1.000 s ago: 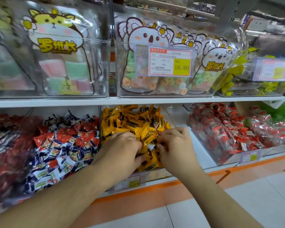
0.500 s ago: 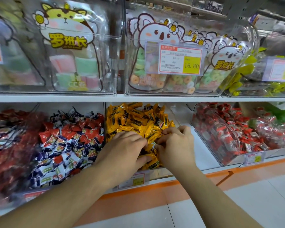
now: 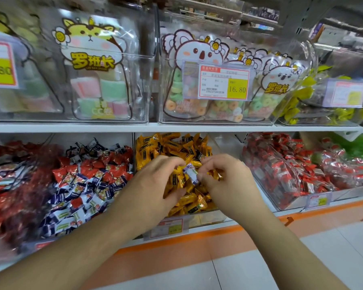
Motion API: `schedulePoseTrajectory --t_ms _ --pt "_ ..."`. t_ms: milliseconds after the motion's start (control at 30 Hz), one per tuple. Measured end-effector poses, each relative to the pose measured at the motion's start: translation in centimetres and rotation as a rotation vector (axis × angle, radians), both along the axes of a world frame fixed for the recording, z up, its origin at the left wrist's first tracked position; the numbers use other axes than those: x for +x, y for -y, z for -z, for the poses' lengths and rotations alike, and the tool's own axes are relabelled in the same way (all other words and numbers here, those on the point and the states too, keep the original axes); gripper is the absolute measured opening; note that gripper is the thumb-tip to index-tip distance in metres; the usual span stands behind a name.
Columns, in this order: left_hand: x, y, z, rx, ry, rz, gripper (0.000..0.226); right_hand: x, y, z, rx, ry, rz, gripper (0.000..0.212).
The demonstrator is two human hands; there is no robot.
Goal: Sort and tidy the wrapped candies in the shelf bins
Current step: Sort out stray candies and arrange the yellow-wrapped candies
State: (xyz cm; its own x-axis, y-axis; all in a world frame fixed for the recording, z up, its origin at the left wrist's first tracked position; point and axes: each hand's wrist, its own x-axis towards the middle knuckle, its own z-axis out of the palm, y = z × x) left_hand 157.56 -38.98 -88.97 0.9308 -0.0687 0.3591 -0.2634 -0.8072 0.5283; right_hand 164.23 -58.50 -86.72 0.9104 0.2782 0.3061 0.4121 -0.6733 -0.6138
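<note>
We see one white and purple wrapped candy (image 3: 190,173) lifted a little above the pile of yellow candies (image 3: 182,151), and we judge it is a stray piece that belongs in the mixed bin of blue-white and red candies (image 3: 88,181) just to the left. It is held up, clear of the pile, probably so that it can be checked and carried away without dragging yellow pieces with it. Its long axis lies on a diagonal: the upper twisted end points up and to the left, the lower end points down and to the right, toward the right hand (image 3: 228,185). The fingertips of this hand are closed together on the lower end of the wrapper. The left hand (image 3: 153,185) has its fingers curled close to the upper end; they seem to touch it, but we cannot tell if they really pinch it. Both hands hover over the middle of the yellow bin, whose clear front wall (image 3: 208,218) carries a price label (image 3: 168,227). To the right, well apart, a bin of red candies (image 3: 281,170) lies untouched, and above the shelf board (image 3: 113,127) stand clear boxes with cartoon-animal bags (image 3: 92,65).
</note>
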Motion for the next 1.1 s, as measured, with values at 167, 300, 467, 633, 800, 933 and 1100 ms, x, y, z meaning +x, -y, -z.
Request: schedulePoseTrajectory --t_ms 167,300,467,633,800,933,1100 --pt "-2.5 -2.1 -1.0 -0.002 0.051 -0.017 0.05 -2.6 -2.5 -1.0 0.127 -0.196 -0.165 0.023" --pt "-5.1 -4.3 -1.2 0.045 0.007 -0.083 0.03 -4.3 -4.7 -1.2 0.127 -0.262 -0.216 0.016" --pt "-7.8 -8.1 -0.7 0.064 -0.09 -0.275 0.029 -5.0 -6.0 -0.6 0.043 -0.179 -0.137 0.011" --pt "-8.3 -10.0 0.1 0.131 -0.224 -0.415 0.066 -4.4 -5.7 0.0 0.01 -0.163 -0.063 0.015" --pt "-7.5 -8.1 -0.3 0.129 -0.095 -0.284 0.047 -2.5 -3.8 -0.1 -0.033 -0.096 0.077 0.016" --pt "-4.9 -4.7 -1.1 0.084 -0.017 -0.17 0.034 -0.9 -1.0 -0.1 -0.047 -0.041 0.212 0.02" --pt "1.3 -0.3 -1.4 0.095 -0.022 -0.063 0.032 0.6 2.0 0.6 -0.032 -0.041 0.317 0.036"
